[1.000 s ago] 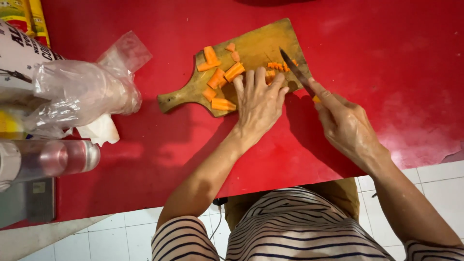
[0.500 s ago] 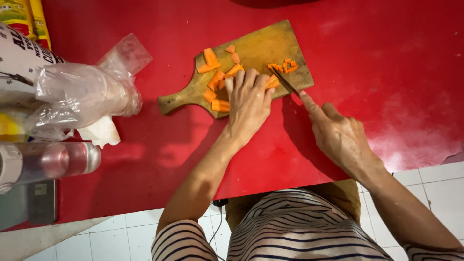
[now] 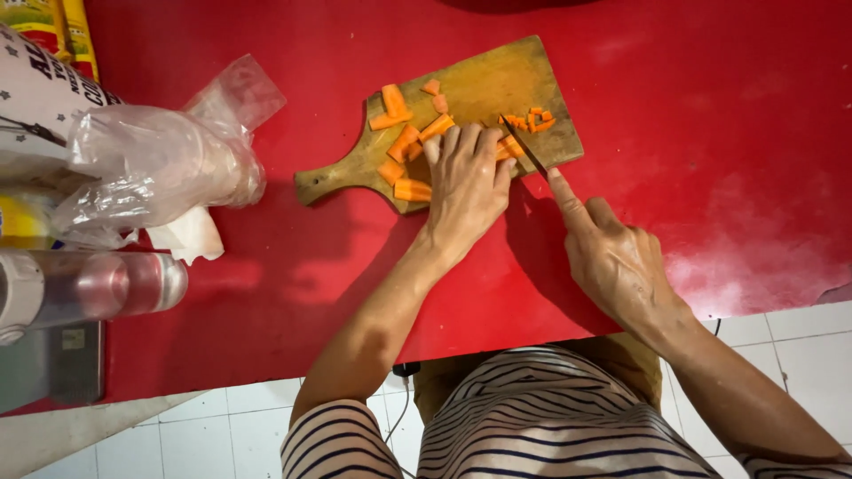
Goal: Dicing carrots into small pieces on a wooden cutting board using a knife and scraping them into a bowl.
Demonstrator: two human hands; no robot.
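A wooden cutting board (image 3: 479,84) with a handle lies on the red table (image 3: 710,133). Orange carrot pieces (image 3: 404,142) are scattered on it, with smaller cut bits (image 3: 532,120) near the right side. My left hand (image 3: 461,182) rests flat on the board, fingertips pressing down a carrot piece (image 3: 508,147). My right hand (image 3: 608,257) grips a knife (image 3: 524,145), forefinger stretched along its spine. The blade's tip sits on the board just right of my left fingers.
A crumpled clear plastic bag (image 3: 160,160) and a white paper scrap (image 3: 186,235) lie at the left. A clear bottle (image 3: 89,288) lies on its side near the left front edge. Printed packages (image 3: 44,62) stand at the far left. White floor tiles (image 3: 781,337) show below the table.
The knife has shifted left along the board toward my left fingers, leaving more small cut bits on its right. My left hand stays on the carrot.
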